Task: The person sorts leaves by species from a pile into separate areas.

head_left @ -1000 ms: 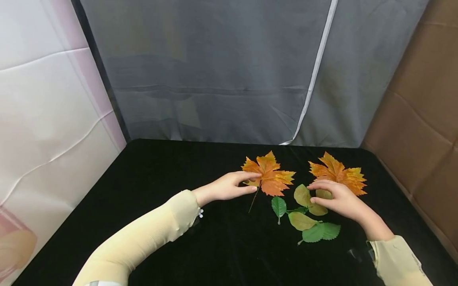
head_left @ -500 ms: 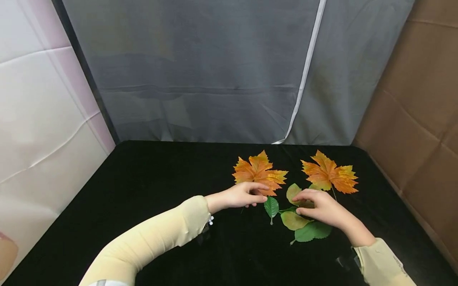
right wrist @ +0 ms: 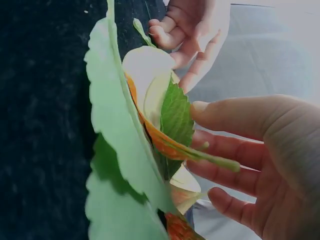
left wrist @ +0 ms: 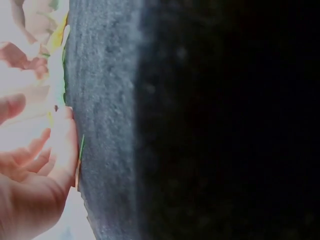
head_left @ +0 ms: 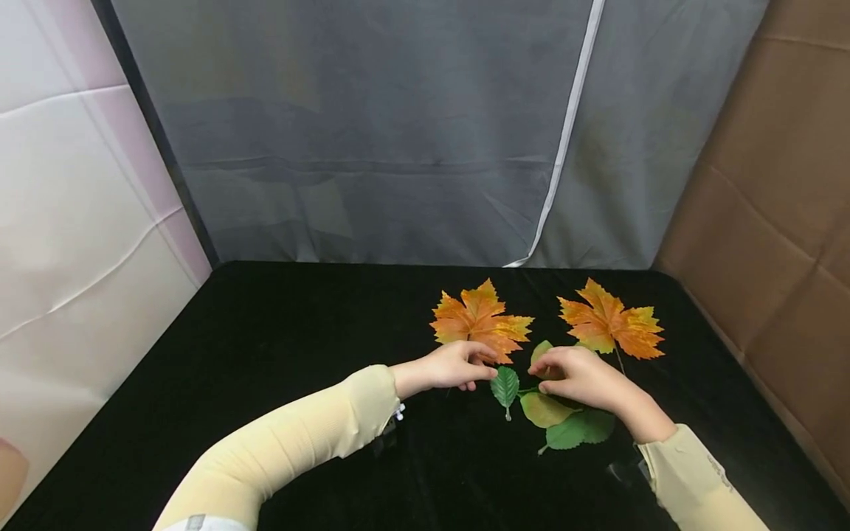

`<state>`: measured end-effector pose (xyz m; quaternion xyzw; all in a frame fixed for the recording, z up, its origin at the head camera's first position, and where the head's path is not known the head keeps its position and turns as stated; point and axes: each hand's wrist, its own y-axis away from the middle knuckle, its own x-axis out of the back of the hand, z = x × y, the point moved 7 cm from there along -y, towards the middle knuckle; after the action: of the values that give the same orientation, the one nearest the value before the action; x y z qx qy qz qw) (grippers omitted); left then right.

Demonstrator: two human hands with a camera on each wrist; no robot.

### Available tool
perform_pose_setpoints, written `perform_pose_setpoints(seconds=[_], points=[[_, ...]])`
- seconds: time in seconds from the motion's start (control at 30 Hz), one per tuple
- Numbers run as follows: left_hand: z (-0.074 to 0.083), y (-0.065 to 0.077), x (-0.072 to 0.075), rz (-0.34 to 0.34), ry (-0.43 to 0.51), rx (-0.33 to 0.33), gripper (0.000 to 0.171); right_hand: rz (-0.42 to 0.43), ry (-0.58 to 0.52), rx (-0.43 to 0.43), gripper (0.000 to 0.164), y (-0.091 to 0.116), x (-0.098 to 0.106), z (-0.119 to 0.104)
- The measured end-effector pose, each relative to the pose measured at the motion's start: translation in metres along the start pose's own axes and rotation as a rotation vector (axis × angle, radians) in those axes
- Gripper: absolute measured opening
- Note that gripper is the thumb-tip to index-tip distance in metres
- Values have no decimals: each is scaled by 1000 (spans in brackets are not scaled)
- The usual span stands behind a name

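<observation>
My left hand is over the lower edge of an orange maple leaf, its thumb tip at the top of a small green leaf. Its fingers are loosely bent, with no grip visible. My right hand hovers over a cluster of leaves, thumb and fingers apart. In the right wrist view its thumb tip meets the edge of a serrated green leaf, and the fingers lie beyond. A yellow-green leaf and a larger green leaf lie below this hand. It partly covers another yellow-green leaf.
A second orange maple leaf lies behind the right hand, its stem toward me. The black cloth-covered table extends to the left. A grey curtain stands at the back, with a white panel left and a brown one right.
My left hand has come down and right from the middle of the left maple leaf to the small green leaf. My right hand has shifted left over the cluster. The head view has turned slightly right.
</observation>
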<state>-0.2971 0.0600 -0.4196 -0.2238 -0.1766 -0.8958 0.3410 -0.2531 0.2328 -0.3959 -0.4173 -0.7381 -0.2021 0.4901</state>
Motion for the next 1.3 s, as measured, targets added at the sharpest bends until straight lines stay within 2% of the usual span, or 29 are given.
perform_pose_setpoints(seconds=[0.2, 0.5, 0.57, 0.73, 0.83, 0.93, 1.07, 1.17, 1.3], points=[[3, -1, -5, -17, -25, 28, 43, -29, -9, 8, 19, -1, -4, -1], [4, -7, -8, 41, -167, 156, 40, -20, -14, 24, 8, -2, -10, -5], [6, -10, -10, 46, -239, 162, 42, -17, -8, 19, 6, -2, -11, -5], [11, -16, -18, 29, -525, 146, 52, -9, -7, 2, 6, -1, -11, -3], [14, -18, -21, 21, -613, 136, 54, -7, -14, -9, 6, 0, -11, -2], [16, -18, -23, 24, -624, 122, 48, -10, -15, -17, 5, 0, -10, 0], [16, -17, -23, 39, -589, 93, 42, -4, -27, -26, 3, 0, -10, 1], [15, -15, -22, 37, -510, 77, 36, 14, -44, -32, 3, -1, -11, 3], [13, -14, -17, 21, -340, 76, 25, 58, -59, -41, 4, -1, -9, 5]])
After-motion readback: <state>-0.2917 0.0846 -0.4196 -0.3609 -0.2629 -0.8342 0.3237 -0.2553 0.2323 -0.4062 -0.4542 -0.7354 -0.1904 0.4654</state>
